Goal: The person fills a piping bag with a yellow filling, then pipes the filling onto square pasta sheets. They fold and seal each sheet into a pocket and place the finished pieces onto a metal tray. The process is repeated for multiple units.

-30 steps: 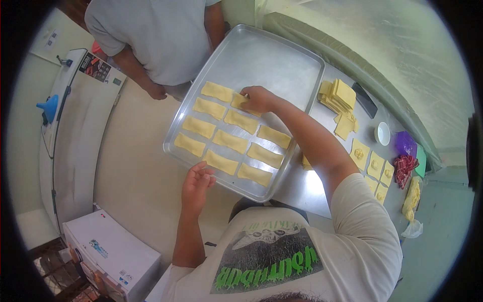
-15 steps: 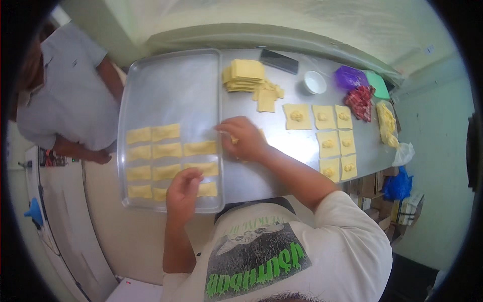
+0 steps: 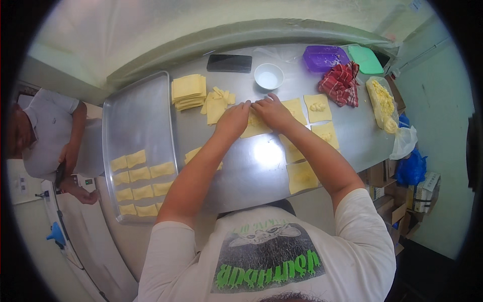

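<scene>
Both my hands meet at the far edge of a square dough sheet (image 3: 255,129) lying on the metal table. My left hand (image 3: 235,119) pinches its far left corner, and my right hand (image 3: 272,112) grips the far edge just beside it. My fingers partly cover the sheet. To the right are several more dough squares, some with small mounds of pale yellow filling, such as the dough square (image 3: 317,107) at the far right. A folded dough piece (image 3: 192,154) shows on the table, partly behind my left forearm.
A metal tray (image 3: 173,132) at left carries rows of folded pastries (image 3: 140,174). Along the back are stacked dough sheets (image 3: 188,91), dough strips (image 3: 217,104), a phone (image 3: 229,63), white bowl (image 3: 268,76), purple container (image 3: 322,58), checked cloth (image 3: 340,85) and filling bag (image 3: 381,98). Another person (image 3: 50,131) stands left.
Both hands have moved away from the tray's right side to a dough square further right, where they now grip its far edge. The view has shifted right.
</scene>
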Available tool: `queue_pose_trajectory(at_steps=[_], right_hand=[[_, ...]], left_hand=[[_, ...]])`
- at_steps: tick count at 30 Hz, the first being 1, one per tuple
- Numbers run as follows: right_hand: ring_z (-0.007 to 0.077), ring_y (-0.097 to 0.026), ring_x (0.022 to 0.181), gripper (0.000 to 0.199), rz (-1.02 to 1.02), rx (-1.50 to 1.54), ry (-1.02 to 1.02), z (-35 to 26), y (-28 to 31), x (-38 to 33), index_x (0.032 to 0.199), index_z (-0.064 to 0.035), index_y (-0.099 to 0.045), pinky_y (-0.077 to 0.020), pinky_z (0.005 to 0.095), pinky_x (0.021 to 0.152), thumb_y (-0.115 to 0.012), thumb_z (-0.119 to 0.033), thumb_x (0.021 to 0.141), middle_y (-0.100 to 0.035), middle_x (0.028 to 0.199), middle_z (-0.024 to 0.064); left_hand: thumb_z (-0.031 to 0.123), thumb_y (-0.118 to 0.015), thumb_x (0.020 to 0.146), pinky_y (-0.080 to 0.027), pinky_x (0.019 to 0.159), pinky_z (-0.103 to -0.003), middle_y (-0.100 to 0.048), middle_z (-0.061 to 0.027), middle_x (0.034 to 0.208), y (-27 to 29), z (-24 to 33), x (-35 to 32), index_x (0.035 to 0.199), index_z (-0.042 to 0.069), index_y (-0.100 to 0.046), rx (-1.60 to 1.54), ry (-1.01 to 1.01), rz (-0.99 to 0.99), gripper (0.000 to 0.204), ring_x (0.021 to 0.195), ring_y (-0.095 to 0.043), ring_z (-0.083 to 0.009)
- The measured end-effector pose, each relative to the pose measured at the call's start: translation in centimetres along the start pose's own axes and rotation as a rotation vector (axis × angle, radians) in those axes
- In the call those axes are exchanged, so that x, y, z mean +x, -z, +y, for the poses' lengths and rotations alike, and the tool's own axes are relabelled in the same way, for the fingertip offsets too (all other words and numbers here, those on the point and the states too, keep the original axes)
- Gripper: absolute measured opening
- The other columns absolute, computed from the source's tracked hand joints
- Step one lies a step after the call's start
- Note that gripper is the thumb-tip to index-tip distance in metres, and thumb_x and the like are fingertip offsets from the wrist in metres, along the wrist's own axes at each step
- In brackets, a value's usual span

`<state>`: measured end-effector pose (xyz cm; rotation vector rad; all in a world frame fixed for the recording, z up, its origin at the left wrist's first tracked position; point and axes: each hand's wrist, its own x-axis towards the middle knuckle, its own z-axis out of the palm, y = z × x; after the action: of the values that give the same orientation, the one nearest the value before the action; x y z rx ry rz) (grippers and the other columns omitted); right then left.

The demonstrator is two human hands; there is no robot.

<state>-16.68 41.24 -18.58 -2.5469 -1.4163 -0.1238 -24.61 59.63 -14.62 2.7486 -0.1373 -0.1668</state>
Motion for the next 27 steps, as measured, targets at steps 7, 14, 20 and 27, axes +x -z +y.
queue_pose_trajectory(at_steps=[7, 14, 20, 27], right_hand=[[0.0301, -0.062, 0.116, 0.028, -0.304, 0.122, -0.089, 1.2, 1.7, 3.2, 0.120, -0.0077, -0.068, -0.0417, 0.0490, 0.105, -0.061, -0.012, 0.093, -0.068, 0.113, 0.0111], [0.0330, -0.066, 0.110, 0.018, -0.332, 0.176, -0.052, 1.4, 2.7, 3.5, 0.107, -0.0123, -0.074, -0.0470, 0.0494, 0.096, -0.065, -0.011, 0.091, -0.068, 0.111, 0.0130], [0.0273, -0.063, 0.111, 0.019, -0.293, 0.274, -0.057, 0.7, 4.7, 1.6, 0.105, -0.0119, -0.073, -0.0476, 0.0387, 0.093, -0.064, -0.009, 0.089, -0.067, 0.107, 0.0081], [0.0246, -0.061, 0.099, 0.013, 0.111, 0.134, 0.167, -1.3, 3.2, -3.1, 0.094, -0.0107, -0.070, -0.0471, 0.0371, 0.089, -0.060, -0.010, 0.086, -0.064, 0.096, 0.0064]], left_hand=[[0.007, -0.049, 0.099, -0.050, 0.098, -0.046, -0.068, -0.0182, 0.121, -0.1, -0.5, 1.5, 0.134, 0.005, -0.059, 0.062, 0.030, 0.006, 0.037, 0.116, -0.063, -0.0361], [0.011, -0.063, 0.093, -0.051, 0.096, -0.044, -0.067, -0.0150, 0.114, 0.6, -1.3, 1.8, 0.111, 0.006, -0.071, 0.077, -0.008, -0.068, 0.020, 0.110, -0.063, -0.0352], [0.011, -0.063, 0.093, -0.052, 0.088, -0.044, -0.066, -0.0127, 0.104, 0.8, -0.6, -0.2, 0.104, 0.007, -0.068, -0.028, -0.025, 0.008, 0.013, 0.102, -0.064, -0.0332], [0.006, -0.058, 0.087, -0.052, 0.080, -0.042, -0.060, -0.0089, 0.093, -1.1, 0.3, -3.5, 0.098, 0.007, -0.065, 0.030, -0.265, 0.236, 0.013, 0.091, -0.061, -0.0298]])
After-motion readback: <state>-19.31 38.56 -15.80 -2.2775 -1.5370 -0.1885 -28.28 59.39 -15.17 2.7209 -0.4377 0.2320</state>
